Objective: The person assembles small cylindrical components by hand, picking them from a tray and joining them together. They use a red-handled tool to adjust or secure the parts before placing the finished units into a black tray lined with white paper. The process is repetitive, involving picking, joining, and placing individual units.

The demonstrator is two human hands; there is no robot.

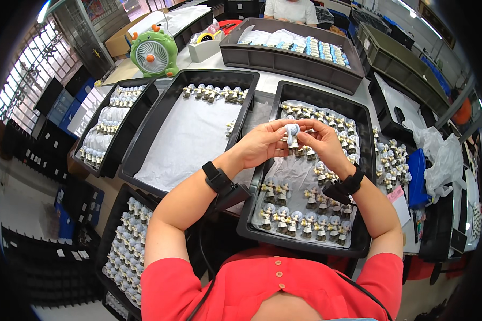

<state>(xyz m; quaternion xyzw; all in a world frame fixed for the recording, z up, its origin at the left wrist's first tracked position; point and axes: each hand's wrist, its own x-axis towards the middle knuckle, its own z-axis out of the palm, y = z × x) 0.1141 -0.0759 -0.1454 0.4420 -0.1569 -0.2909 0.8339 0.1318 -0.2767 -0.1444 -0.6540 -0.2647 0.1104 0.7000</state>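
A small figurine (292, 134) with pale blue-grey hair and a white outfit is pinched between the fingertips of both hands. My left hand (261, 143) grips it from the left and my right hand (325, 143) from the right, fingers closed around it. Both hands are above a black tray (371, 176) lined with white sheeting, where several rows of similar figurines (307, 224) stand or lie. To the left, a second black tray (198, 73) has a short row of figurines (214, 93) along its far end and a few more by its right side.
A narrow black tray (115, 170) of figurines sits farther left, and another full tray (104, 243) stands low at my left. Behind are a green fan (154, 56), a tape dispenser (204, 49) and a large grey bin (289, 63). Loose figurines (393, 160) and a blue bin (418, 176) are at right.
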